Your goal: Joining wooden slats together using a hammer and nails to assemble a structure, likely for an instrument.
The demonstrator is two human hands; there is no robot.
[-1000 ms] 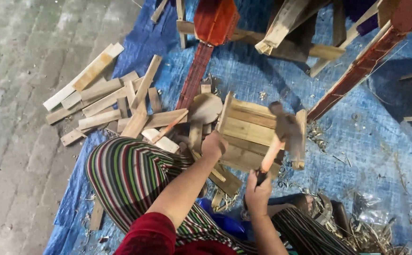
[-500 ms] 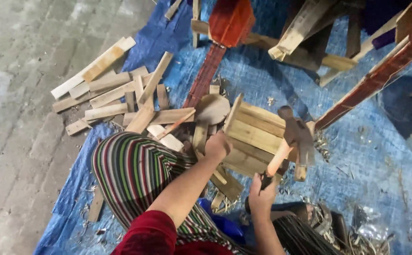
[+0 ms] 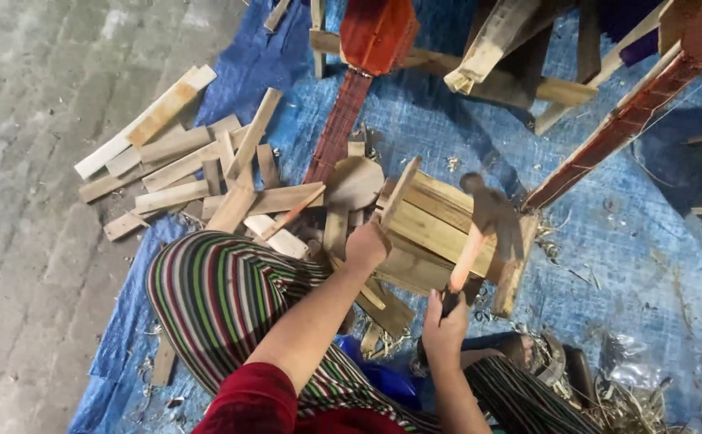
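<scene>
With the left hand [image 3: 365, 245] clenched on the slatted wooden crate [image 3: 427, 229], the right hand [image 3: 443, 329] grasps the hammer [image 3: 484, 229] low, striking squarely, clear of the steadying fingers.

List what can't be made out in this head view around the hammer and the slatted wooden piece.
- Hammer head: motion-blurred in the head view; its striking face and what it hits are unreadable.
- Right hand grip: its fingers wrap the handle end, hiding it.
- Left hand: seen from the back; its fingertips on the slatted wooden piece are hidden.
- Red wooden frame: cut off by the top edge.
</scene>
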